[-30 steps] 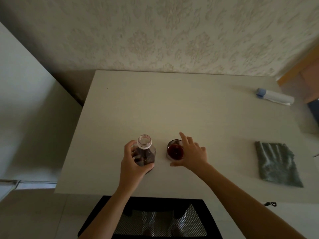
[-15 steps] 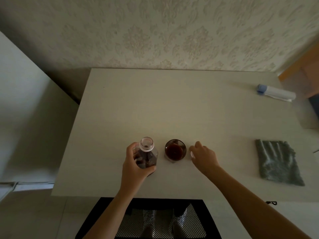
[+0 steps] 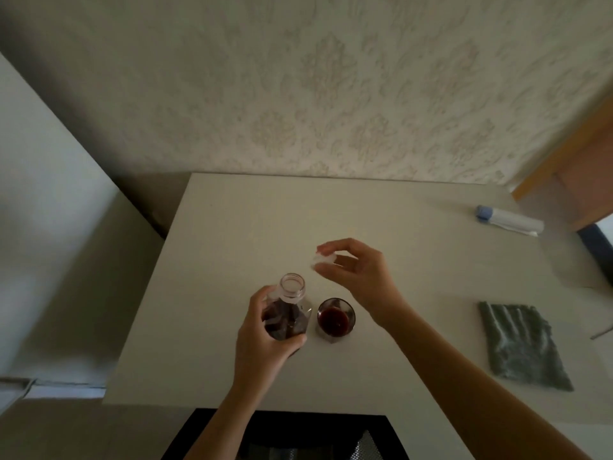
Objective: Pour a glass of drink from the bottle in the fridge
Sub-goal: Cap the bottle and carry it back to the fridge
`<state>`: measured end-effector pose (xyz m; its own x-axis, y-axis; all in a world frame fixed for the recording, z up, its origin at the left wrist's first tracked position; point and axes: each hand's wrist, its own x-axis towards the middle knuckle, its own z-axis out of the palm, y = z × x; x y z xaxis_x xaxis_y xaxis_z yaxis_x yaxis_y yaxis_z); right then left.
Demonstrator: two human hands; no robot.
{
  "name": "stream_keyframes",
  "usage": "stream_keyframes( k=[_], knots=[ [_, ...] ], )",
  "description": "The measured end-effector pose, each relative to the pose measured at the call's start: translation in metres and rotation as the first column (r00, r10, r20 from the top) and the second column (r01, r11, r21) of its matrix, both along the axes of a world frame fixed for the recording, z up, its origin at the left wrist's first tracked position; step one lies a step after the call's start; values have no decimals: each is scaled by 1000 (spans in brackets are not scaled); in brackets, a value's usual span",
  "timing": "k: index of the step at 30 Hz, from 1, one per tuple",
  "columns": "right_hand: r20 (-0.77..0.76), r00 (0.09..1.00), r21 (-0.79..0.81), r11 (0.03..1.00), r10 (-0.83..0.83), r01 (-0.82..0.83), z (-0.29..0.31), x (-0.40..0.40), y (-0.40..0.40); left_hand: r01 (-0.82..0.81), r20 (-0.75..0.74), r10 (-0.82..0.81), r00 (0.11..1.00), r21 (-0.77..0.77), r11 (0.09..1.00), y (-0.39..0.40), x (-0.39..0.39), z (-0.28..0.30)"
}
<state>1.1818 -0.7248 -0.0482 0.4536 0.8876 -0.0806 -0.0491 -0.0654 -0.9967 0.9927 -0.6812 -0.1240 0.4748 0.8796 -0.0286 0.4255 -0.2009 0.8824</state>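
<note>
While the left hand (image 3: 262, 340) wraps around the open bottle (image 3: 288, 310) of dark drink standing on the table (image 3: 238, 227), the right hand (image 3: 361, 277) pinches a white cap (image 3: 322, 259) between fingertips and thumb, raised just above and right of the bottle's mouth. A glass (image 3: 335, 317) holding dark red drink stands just right of the gripped bottle, below the cap hand; a grey cloth (image 3: 520, 343) lies well off to the right.

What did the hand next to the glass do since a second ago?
The right hand left the glass, picked up the white cap from the table, and lifted it beside the open mouth of the bottle. The left hand still grips the upright bottle. The glass, green cloth and white tube stayed put.
</note>
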Motion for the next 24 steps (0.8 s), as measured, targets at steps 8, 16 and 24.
stream_keyframes(
  k=[8,16,24],
  knots=[
    [33,987,139,977,156,-159,46,-21,-1,54,-48,-46,998,187,981,7,-2,53],
    [378,872,31,938,310,-347,88,-12,-8,125,-52,-117,992,216,968,8,-8,84],
    [702,560,-211,880,439,-425,121,-6,-12,214,-108,-192,975,249,945,7,-10,99]
  ],
)
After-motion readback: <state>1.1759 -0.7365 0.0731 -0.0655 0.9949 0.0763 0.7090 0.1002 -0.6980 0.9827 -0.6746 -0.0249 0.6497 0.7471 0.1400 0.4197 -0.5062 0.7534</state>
